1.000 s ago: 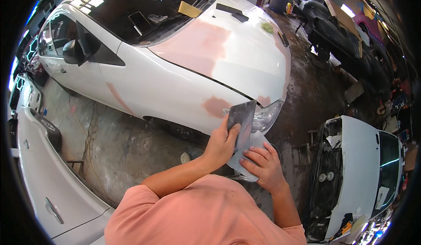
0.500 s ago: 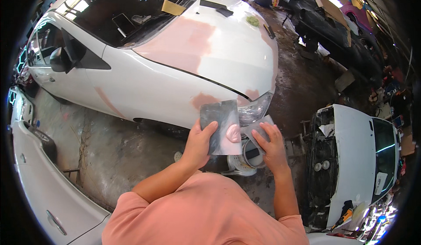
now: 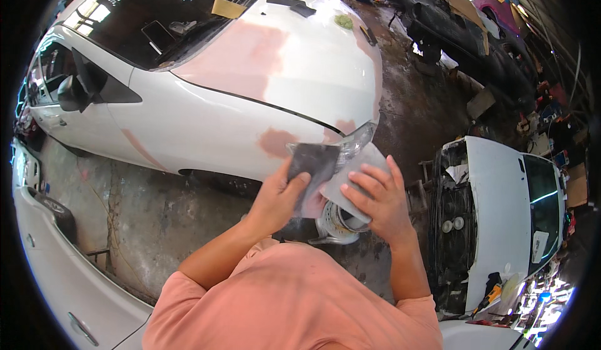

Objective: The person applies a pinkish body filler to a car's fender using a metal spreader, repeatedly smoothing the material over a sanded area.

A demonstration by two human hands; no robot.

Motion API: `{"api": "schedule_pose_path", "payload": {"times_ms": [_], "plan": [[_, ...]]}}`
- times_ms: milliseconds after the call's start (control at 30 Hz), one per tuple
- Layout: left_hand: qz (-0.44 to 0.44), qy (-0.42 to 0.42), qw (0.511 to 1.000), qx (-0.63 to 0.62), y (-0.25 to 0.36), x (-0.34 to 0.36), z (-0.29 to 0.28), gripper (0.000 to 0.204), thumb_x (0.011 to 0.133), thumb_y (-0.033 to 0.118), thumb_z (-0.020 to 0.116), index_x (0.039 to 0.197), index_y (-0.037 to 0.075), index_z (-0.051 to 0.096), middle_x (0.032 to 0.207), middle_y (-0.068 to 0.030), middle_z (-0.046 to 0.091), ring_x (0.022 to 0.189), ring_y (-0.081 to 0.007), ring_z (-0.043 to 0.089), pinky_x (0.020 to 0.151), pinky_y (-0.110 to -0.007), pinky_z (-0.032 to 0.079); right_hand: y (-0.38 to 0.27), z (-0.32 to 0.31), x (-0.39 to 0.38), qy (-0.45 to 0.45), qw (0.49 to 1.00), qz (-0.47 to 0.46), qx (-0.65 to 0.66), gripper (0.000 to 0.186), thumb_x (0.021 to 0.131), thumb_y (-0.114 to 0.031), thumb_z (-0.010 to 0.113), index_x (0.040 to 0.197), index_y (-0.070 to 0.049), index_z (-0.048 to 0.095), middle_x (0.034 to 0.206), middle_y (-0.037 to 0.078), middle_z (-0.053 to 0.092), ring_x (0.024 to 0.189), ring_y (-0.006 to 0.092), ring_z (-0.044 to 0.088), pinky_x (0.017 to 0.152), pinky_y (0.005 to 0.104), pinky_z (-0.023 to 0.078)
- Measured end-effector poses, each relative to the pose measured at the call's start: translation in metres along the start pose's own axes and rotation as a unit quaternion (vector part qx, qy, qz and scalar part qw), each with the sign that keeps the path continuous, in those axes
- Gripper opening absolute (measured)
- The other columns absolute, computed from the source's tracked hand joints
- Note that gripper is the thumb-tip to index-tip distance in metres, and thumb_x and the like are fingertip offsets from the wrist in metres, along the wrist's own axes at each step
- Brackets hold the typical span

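- A person in a salmon shirt (image 3: 294, 297) grips a dark plate (image 3: 314, 159) in the left hand (image 3: 275, 190), thumb across its face, in front of a white car (image 3: 206, 128).
- The right hand (image 3: 379, 198) clasps a gray spreader (image 3: 358, 173), fingers splayed over it; the spreader overlaps the plate in view, hiding whether they touch.
- A pinkish smear (image 3: 310, 208) shows low on the plate, suggesting that paste is being worked between the two tools.
- Pink patches mark the car's fender (image 3: 277, 143) and hood (image 3: 247, 59).
- The next move would seem to call for a steady, level plate and a flat spreader stroke gathering the paste along one edge.
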State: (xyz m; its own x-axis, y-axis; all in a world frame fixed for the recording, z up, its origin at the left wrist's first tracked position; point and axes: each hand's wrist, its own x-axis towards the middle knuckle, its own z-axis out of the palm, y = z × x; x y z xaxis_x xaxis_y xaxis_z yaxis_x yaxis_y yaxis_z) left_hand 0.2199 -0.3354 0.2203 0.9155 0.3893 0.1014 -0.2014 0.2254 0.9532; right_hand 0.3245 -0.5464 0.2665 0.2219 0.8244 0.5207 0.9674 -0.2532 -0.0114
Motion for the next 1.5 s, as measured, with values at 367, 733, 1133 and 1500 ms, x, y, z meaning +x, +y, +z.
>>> {"api": "schedule_pose_path", "payload": {"times_ms": [367,733,1133,1500], "plan": [[0.085,0.105,0.989,0.053,0.004,0.011,0.01,0.032,0.106,0.016,0.05,0.132,-0.002,0.05,0.1,-0.0051,0.063,0.088,-0.01,0.054,0.078,-0.028,0.048,-0.028,0.03,-0.033,-0.061,0.993,0.017,0.098,0.035,0.084,-0.013,0.063,0.119,-0.02,0.069,0.129,0.004,0.059,0.125,0.0236,0.054,0.114,0.0559,0.034],[-0.175,0.073,0.948,-0.257,-0.012,-0.005,0.011,0.033,0.101,0.01,0.055,0.132,0.001,0.049,0.12,-0.0094,0.063,0.108,-0.0168,0.061,0.095,-0.034,0.051,0.017,0.056,-0.066,-0.006,0.987,0.125,0.104,0.049,0.085,-0.002,0.062,0.13,-0.021,0.065,0.139,0.012,0.051,0.131,0.0345,0.05,0.112,0.0591,0.036],[-0.021,0.03,0.992,-0.118,-0.002,-0.005,0.012,0.036,0.102,0.01,0.054,0.136,-0.001,0.048,0.12,-0.0076,0.062,0.107,-0.0117,0.059,0.095,-0.03,0.049,-0.016,0.015,-0.03,-0.015,1.0,0.004,0.003,0.036,0.086,-0.02,0.064,0.121,-0.025,0.069,0.131,-0.001,0.058,0.128,0.0254,0.051,0.114,0.0582,0.032],[0.011,0.025,0.982,0.185,0.0,-0.015,0.015,0.041,0.103,0.017,0.054,0.136,-0.006,0.049,0.076,-0.0186,0.062,0.066,-0.0181,0.056,0.066,-0.035,0.049,-0.044,0.021,-0.023,-0.039,0.997,0.013,0.067,0.031,0.084,-0.016,0.063,0.114,-0.018,0.071,0.123,0.0,0.065,0.121,0.0207,0.057,0.114,0.0507,0.034]]}}
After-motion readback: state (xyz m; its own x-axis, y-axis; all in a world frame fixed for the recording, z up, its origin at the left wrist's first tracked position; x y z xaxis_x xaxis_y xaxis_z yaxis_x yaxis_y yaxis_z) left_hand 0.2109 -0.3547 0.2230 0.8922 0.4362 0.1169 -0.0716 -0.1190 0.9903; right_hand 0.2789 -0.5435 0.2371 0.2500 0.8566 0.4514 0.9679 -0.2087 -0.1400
